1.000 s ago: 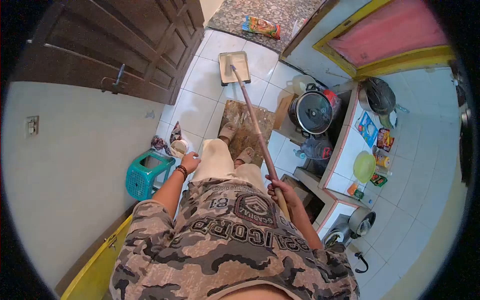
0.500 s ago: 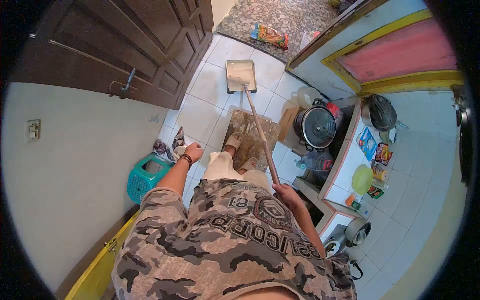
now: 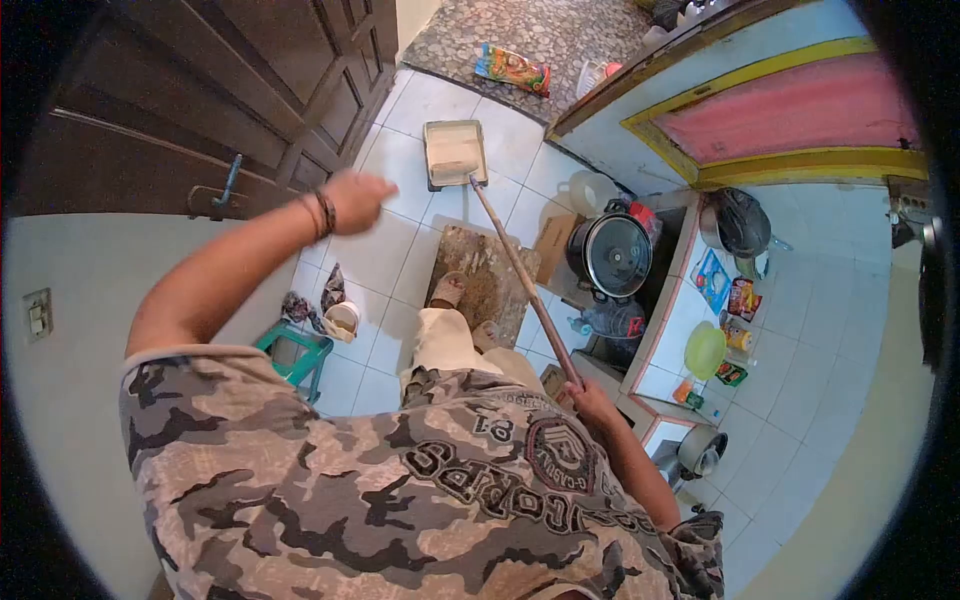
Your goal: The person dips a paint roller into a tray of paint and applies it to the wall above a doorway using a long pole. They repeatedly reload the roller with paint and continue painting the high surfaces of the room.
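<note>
My right hand (image 3: 592,400) is closed round the lower end of a long wooden pole (image 3: 520,270). The pole slants away from me, and its far end meets a paint roller in a shallow paint tray (image 3: 428,150) of beige paint on the tiled floor. The roller head is hard to make out against the paint. My left hand (image 3: 358,203) is raised in front of the dark door, holding nothing, one finger stretched out and the others partly curled and slightly blurred. Under my feet lies a stained board (image 3: 470,245).
A brown door (image 3: 290,80) stands at the left, with a green stool (image 3: 300,350) and a small white bucket (image 3: 342,318) below it. To the right are a large lidded pot (image 3: 615,255) and a tiled counter (image 3: 660,383) with a green bowl (image 3: 706,350). A colourful packet (image 3: 513,70) lies beyond the tray.
My left hand has swung up and forward from beside the stool to before the door. My right hand keeps hold of the pole, with the roller still at the tray. The view has shifted slightly.
</note>
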Motion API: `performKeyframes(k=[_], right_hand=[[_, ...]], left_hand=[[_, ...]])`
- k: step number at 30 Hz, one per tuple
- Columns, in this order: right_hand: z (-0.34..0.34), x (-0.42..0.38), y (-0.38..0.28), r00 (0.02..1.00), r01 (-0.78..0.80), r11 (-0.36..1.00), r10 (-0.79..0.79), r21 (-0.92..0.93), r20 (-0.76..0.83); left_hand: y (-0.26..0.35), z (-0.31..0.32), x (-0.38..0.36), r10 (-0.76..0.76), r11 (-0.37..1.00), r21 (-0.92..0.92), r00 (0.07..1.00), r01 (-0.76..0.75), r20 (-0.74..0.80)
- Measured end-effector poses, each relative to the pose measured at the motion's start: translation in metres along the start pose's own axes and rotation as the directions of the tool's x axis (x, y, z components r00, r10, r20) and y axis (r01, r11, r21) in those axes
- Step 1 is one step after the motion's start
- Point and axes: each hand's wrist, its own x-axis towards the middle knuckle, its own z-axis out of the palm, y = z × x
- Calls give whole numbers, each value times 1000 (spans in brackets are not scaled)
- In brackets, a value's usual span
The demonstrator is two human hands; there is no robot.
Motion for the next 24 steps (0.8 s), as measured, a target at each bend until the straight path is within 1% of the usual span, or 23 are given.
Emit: performKeyframes(k=[1,2,3,4,5,6,7,8,9,10,11,12,13,14,15,17,18,20,22,23,24], right_hand=[[5,7,9,998,64,997,-64,-46,1],[8,10,18,992,128,987,-128,-98,5],[11,10,27,992,130,985,-130,-115,5],[16,11,33,979,189,965,-200,-184,-45],[20,13,36,959,240,939,-269,-248,-92],[20,9,29,973,199,953,-220,-231,-69],[22,14,29,974,197,954,-217,-227,-66],[25,19,34,974,199,953,-218,-229,-61],[23,22,36,973,206,950,-224,-234,-57],[19,22,29,972,210,949,-229,-236,-57],[18,17,20,979,183,953,-198,-243,-40],[18,13,17,987,151,957,-161,-248,-21],[20,15,21,988,145,959,-153,-244,-15],[24,21,27,986,154,953,-165,-261,-20],[29,29,30,983,167,946,-181,-279,-27],[35,39,41,986,160,948,-166,-274,2],[36,41,44,987,157,949,-156,-273,25],[28,21,30,990,141,958,-139,-251,27],[30,14,26,993,122,970,-118,-212,28],[31,15,32,993,120,971,-119,-207,19],[32,17,37,993,119,972,-121,-202,6]], left_hand=[[-25,-8,10,-100,992,78,995,98,31],[-61,-3,27,-273,962,-27,960,271,-64],[-87,13,38,-448,891,-146,883,430,-136],[-89,41,46,-459,886,-149,877,439,-144],[-85,79,55,-746,658,-648,444,384,-496],[-79,110,60,-902,415,-909,-148,-33,-407],[-33,128,60,-958,202,-979,-203,10,-200],[18,157,62,-990,138,-978,47,155,-132],[29,292,90,-656,741,-562,575,368,-489],[84,291,83,-284,785,-598,952,161,-117],[128,231,31,-39,696,-709,980,-112,-193],[156,243,23,19,659,-751,997,47,80],[183,212,11,-173,515,-798,950,311,259],[198,215,4,-339,365,-853,906,374,253],[195,219,4,-338,365,-851,905,378,257],[186,235,2,-362,358,-823,878,441,313],[175,246,4,-341,491,-773,905,402,254],[136,235,7,-128,773,-586,964,245,233],[101,207,18,-108,850,-453,930,270,350],[87,202,19,-193,825,-495,960,271,203],[73,198,20,-279,801,-539,959,260,48]])
